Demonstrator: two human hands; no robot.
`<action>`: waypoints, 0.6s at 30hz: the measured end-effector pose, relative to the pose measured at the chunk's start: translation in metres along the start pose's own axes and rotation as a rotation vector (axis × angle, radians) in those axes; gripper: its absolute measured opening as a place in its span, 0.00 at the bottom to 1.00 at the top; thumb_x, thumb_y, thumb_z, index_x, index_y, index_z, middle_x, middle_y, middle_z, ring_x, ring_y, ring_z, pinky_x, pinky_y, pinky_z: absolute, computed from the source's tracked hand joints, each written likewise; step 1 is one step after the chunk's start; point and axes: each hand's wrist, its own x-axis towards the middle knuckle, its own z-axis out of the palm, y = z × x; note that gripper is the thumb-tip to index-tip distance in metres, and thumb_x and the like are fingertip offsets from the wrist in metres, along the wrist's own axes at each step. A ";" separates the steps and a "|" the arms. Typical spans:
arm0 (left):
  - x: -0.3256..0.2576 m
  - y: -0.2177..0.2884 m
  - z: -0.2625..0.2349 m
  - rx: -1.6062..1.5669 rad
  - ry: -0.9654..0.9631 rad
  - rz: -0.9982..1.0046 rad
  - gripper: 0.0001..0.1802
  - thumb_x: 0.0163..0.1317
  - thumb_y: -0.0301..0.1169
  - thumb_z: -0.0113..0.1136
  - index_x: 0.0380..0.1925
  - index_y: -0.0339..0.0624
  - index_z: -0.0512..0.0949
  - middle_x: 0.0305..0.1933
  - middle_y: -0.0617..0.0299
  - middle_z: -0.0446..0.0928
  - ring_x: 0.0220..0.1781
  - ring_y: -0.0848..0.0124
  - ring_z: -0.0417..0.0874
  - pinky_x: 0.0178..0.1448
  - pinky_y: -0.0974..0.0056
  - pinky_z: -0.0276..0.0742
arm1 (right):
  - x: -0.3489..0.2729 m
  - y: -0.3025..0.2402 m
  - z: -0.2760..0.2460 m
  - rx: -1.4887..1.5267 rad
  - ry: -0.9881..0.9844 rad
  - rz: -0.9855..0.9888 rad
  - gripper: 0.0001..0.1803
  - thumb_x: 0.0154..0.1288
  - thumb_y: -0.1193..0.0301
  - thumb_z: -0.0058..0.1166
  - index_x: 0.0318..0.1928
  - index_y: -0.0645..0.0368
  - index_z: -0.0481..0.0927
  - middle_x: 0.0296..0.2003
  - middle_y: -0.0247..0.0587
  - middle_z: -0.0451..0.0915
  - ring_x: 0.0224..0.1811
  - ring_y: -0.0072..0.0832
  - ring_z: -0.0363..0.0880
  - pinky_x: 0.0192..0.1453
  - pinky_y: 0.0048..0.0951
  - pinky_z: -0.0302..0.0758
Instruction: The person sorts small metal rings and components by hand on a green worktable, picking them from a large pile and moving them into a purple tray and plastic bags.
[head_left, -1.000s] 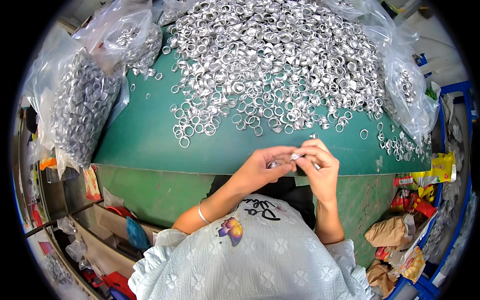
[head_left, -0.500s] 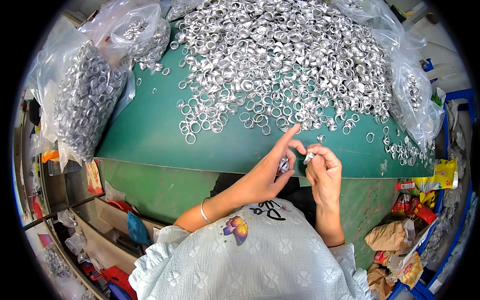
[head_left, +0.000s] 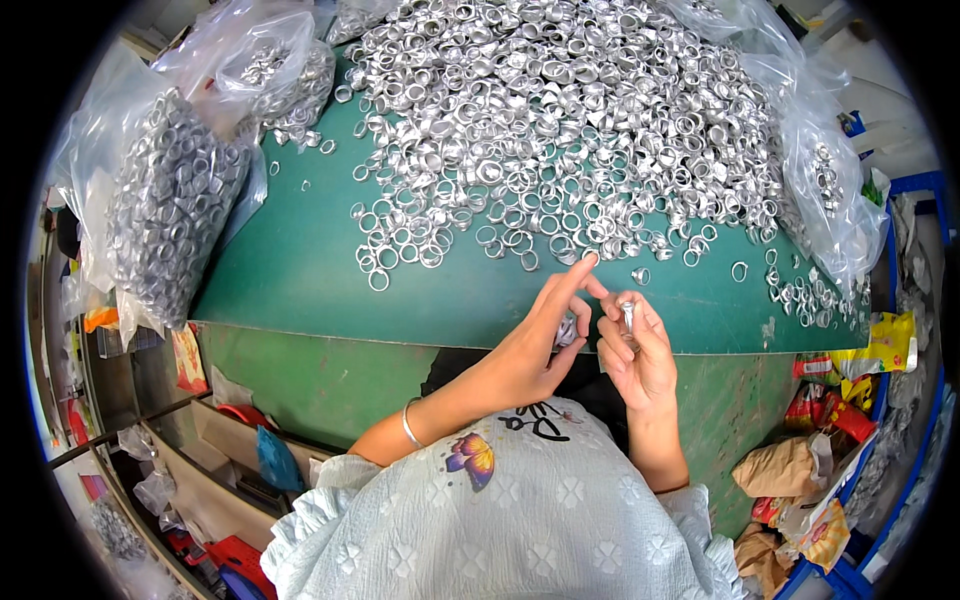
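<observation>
My left hand hovers at the table's near edge, a few silver metal rings cupped between its thumb and curled fingers. Its index finger stretches forward to the right, close to my right hand. Pinched in my right hand is a single silver ring, held upright between thumb and fingers. Beyond both hands a big heap of silver rings spreads over the green table top. Some loose rings lie at the heap's near fringe. The inside of my left palm is partly hidden.
A clear plastic bag full of rings stands at the table's left, with another opened bag behind it. Along the right side lies more clear plastic, near a small group of rings. Brown paper bags sit lower right.
My right hand has turned its ring more upright and shifted slightly toward my left hand. My left hand has stayed almost in place, keeping its rings.
</observation>
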 end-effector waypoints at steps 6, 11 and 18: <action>-0.001 -0.005 0.001 0.003 0.014 0.104 0.50 0.46 0.07 0.51 0.67 0.44 0.39 0.54 0.51 0.60 0.36 0.72 0.71 0.40 0.70 0.69 | 0.000 -0.001 0.002 0.065 0.023 0.007 0.11 0.69 0.66 0.41 0.41 0.63 0.70 0.33 0.38 0.67 0.17 0.13 0.57 0.16 0.14 0.58; -0.002 -0.005 0.003 0.034 0.035 0.160 0.52 0.45 0.05 0.51 0.67 0.48 0.38 0.57 0.48 0.59 0.37 0.70 0.72 0.36 0.71 0.69 | -0.001 -0.004 0.011 0.009 0.026 0.036 0.11 0.69 0.67 0.39 0.40 0.63 0.70 0.33 0.39 0.68 0.16 0.15 0.57 0.13 0.15 0.58; -0.002 -0.009 0.003 0.034 0.084 0.224 0.50 0.44 0.05 0.52 0.66 0.46 0.42 0.62 0.45 0.55 0.42 0.65 0.73 0.37 0.68 0.71 | -0.006 0.001 0.012 -0.173 0.047 0.072 0.07 0.67 0.71 0.43 0.38 0.63 0.72 0.21 0.30 0.68 0.14 0.11 0.56 0.14 0.13 0.51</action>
